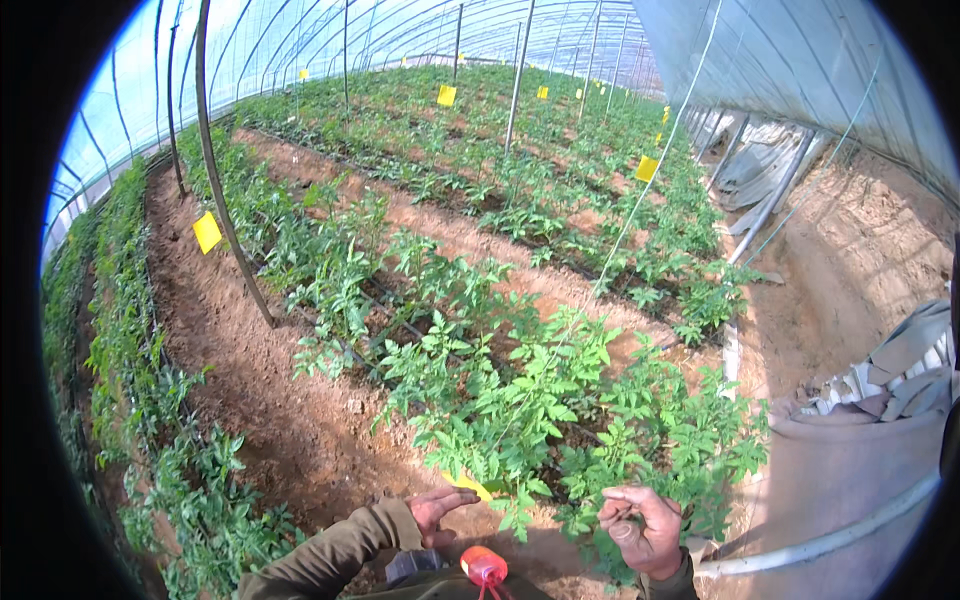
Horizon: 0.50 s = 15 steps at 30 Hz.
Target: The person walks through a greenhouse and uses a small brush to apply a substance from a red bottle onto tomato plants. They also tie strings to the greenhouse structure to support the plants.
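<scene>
My left hand [442,514] reaches over the soil at the bottom of the view, fingers stretched out and thumb apart. Its fingertips are beside a yellow card [474,487], partly covered by leaves; contact is unclear. To the right, my right hand [641,527] is raised with its fingers curled in, and no object shows in it. Leafy tomato plants [529,420] grow just ahead of both hands. A pale twine [626,232] slants down into their foliage. Between my forearms hangs a red container [484,564] on a red cord.
Bare soil paths [292,420] run between the plant rows. A leaning post [225,202] stands left, near a hanging yellow card [207,232]. At right are a pale curved pipe [825,551], bunched sheeting [892,382] and a slanted pole [772,199] by an earth bank.
</scene>
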Available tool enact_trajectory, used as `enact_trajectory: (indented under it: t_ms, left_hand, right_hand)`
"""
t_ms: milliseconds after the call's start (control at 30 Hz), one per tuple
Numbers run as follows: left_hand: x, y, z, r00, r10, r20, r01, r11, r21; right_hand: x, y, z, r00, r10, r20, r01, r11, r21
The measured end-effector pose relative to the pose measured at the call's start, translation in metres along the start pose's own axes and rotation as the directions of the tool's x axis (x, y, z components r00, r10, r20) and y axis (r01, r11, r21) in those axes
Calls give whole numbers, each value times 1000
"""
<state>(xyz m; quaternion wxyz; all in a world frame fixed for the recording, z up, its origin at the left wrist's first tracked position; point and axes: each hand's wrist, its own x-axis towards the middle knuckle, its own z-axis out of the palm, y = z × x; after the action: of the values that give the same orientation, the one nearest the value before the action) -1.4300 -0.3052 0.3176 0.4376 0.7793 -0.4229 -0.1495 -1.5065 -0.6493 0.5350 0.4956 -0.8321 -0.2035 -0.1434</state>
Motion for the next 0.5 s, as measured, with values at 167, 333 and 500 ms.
enact_trajectory:
  t_ms: [167,333,500]
  left_hand:
    - [97,131,-162,863,191,-469,-224,975,-15]
    - [200,189,-228,832,268,-486,-468,810,-353]
    - [205,226,-238,852,344,-395,-524,557,-644]
  right_hand:
    - [106,-114,-58,887,-426,-176,307,830,-465]
    - [247,-226,-87,661,-670,-337,479,723,-498]
    - [359,-360,-122,280,-925,-258,372,352,-859]
